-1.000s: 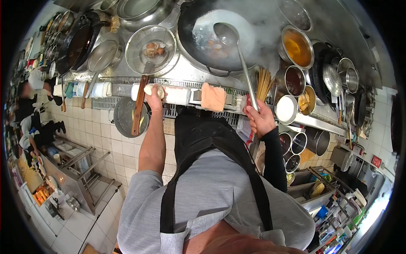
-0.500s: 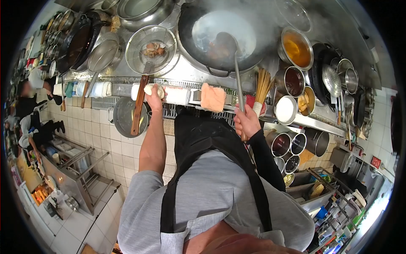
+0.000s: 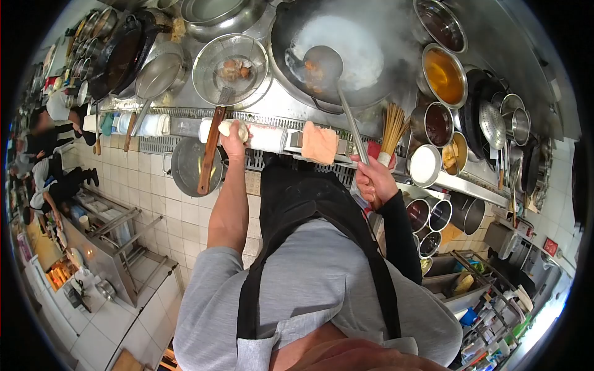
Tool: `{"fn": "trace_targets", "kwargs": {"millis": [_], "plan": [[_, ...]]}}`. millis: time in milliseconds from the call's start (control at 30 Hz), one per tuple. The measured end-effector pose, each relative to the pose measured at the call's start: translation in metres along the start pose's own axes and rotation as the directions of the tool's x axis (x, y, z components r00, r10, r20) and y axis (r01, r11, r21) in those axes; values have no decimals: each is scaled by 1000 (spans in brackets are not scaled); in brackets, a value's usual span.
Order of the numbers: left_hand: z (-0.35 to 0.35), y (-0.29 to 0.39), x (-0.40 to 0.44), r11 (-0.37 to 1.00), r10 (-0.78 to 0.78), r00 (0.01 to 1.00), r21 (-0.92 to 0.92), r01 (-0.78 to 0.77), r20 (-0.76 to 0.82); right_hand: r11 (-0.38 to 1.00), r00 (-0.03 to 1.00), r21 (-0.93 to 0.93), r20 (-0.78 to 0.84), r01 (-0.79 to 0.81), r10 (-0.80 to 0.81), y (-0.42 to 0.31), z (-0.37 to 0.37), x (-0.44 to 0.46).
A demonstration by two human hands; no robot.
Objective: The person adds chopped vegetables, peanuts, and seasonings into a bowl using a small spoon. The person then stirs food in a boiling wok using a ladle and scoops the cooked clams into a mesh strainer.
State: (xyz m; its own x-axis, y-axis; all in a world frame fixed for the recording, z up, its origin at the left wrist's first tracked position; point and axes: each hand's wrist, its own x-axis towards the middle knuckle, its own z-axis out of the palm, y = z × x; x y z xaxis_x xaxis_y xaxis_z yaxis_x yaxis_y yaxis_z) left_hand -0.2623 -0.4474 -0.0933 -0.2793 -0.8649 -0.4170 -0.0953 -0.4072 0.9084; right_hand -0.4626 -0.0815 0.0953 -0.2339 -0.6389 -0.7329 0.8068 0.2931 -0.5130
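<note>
Steel gleams dully in the steam where the ladle (image 3: 323, 63) sits inside the wok (image 3: 286, 38), its bowl holding or resting over orange-brown pieces (image 3: 314, 77) (haze blurs that spot, so I can't say which). The right hand (image 3: 375, 181) has its fingers wrapped around the ladle's shaft, low down near the wooden end. Held that far back, the long shaft could magnify a small wrist twist, tipping the bowl and splashing hot contents.

Just beside that hand stands a bamboo brush (image 3: 394, 127); a sideways swing might catch its bristles. The white bowl (image 3: 425, 166) is near too, and a wide elbow could jolt it.

The left hand (image 3: 232, 143) has its fingers curled over a crumpled white cloth (image 3: 235, 130), right next to the strainer's wooden handle (image 3: 211, 151). That handle juts past the ledge, so a careless forearm could knock it and flip the strainer (image 3: 216, 77), spilling the brown pieces (image 3: 235, 69) in it.
</note>
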Motion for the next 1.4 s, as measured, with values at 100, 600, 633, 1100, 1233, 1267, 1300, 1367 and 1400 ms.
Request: {"fn": "trace_targets", "kwargs": {"millis": [100, 600, 633, 1100, 1233, 1267, 1300, 1367, 1400], "plan": [[-1, 0, 1, 1000, -1, 1000, 1, 1, -2, 998, 998, -59, -52, 20, -23, 10, -5, -5], [-1, -1, 3, 1000, 13, 1000, -18, -13, 3, 994, 996, 70, -47, 81, -78, 3, -11, 22], [0, -1, 3, 1000, 11, 1000, -17, -11, -3, 995, 995, 51, -61, 83, -79, 2, -10, 23], [-4, -5, 6, 999, 10, 1000, -44, -9, 13, 962, 983, 272, 182, -17, -34, -13, -1, 25], [-5, -11, 9, 998, 30, 1000, -63, -30, 1, 985, 965, 171, 258, -5, -40, -20, 14, 27], [-5, -9, 9, 997, 35, 999, -64, -35, -2, 986, 960, 166, 278, -14, -33, -23, 19, 29], [-4, -6, 7, 997, 41, 999, -65, -41, 8, 986, 956, 166, 292, -30, -20, -27, 26, 33], [-1, 4, 0, 999, 15, 1000, -41, -15, -16, 984, 946, 167, 324, -64, 7, -32, 41, 47], [-1, 1, 2, 999, 24, 999, -39, -24, -22, 979, 934, 183, 357, -85, 14, -32, 48, 59]]}}
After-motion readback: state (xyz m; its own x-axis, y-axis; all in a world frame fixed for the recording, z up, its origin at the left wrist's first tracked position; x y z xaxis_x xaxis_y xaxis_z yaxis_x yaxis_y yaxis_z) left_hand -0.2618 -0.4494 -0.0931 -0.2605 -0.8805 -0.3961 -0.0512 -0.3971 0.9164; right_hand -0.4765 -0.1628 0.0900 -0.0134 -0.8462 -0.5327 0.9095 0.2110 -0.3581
